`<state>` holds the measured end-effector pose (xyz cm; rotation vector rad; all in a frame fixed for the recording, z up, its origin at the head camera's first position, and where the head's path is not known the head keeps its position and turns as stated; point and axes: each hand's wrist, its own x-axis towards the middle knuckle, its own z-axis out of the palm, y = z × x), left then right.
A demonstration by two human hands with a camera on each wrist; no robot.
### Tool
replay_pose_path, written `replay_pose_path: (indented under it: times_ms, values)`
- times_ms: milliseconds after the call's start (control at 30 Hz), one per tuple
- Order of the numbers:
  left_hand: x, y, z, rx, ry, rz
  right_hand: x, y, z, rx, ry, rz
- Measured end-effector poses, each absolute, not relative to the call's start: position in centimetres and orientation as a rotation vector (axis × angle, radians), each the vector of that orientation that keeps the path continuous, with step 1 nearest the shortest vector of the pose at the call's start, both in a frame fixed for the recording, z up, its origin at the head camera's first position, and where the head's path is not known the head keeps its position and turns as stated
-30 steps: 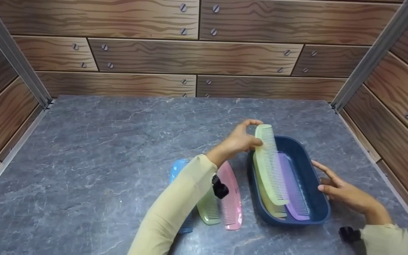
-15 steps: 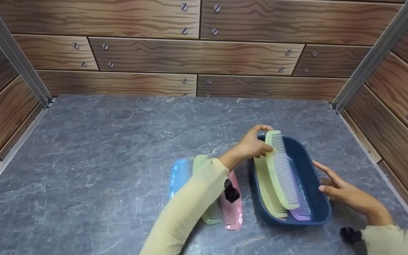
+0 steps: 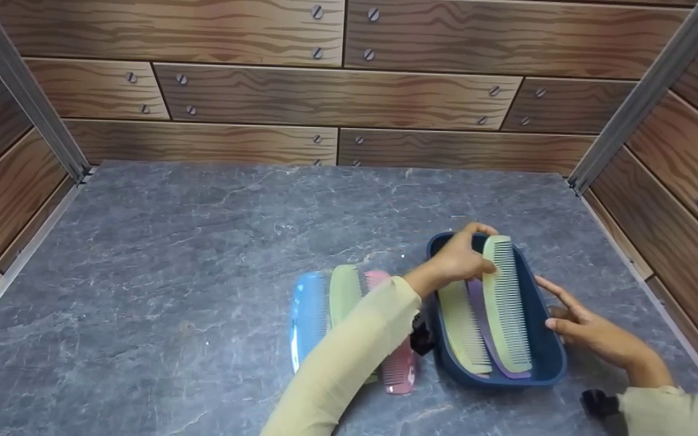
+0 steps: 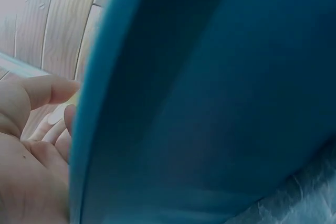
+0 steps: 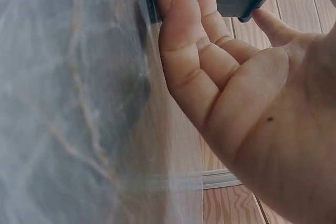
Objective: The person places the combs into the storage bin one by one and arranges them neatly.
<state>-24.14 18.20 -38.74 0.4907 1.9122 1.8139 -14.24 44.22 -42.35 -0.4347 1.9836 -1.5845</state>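
My left hand [image 3: 461,259] pinches the upper end of a light green comb [image 3: 506,309], teeth facing right, inside a dark blue oblong tub [image 3: 548,369]. That comb lies largely over a purple comb [image 3: 481,315]; whether they touch is unclear. To their left in the tub is a yellowish-green comb [image 3: 461,330]. The tub's wall [image 4: 210,103] fills most of the left wrist view and hides part of that hand. My right hand [image 3: 597,333] rests its loosely bent fingers [image 5: 181,40] and thumb against the tub's right side.
Left of the tub, a blue comb [image 3: 309,309], a green comb [image 3: 344,287] and a pink comb [image 3: 398,369] lie side by side on the grey marbled table [image 3: 173,272]. My left sleeve partly covers them. Wood-patterned walls [image 3: 337,97] enclose the table.
My left hand has carried the light green comb rightward and lower, from above the yellowish-green comb to over the purple one. The right hand and the tub have stayed put.
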Motion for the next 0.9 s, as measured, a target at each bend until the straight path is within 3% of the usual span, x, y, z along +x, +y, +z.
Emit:
replay_pose_path:
  times_ms: [500, 900]
  values:
    - [-24.47, 17.61, -39.28, 0.625, 1.723, 1.712, -14.09, 44.15, -42.18, -0.463, 1.957, -1.597]
    - [-24.96, 18.39, -39.16, 0.665, 2.158, 1.462, -13.87, 44.08, -42.12, -0.392, 2.020, -1.559]
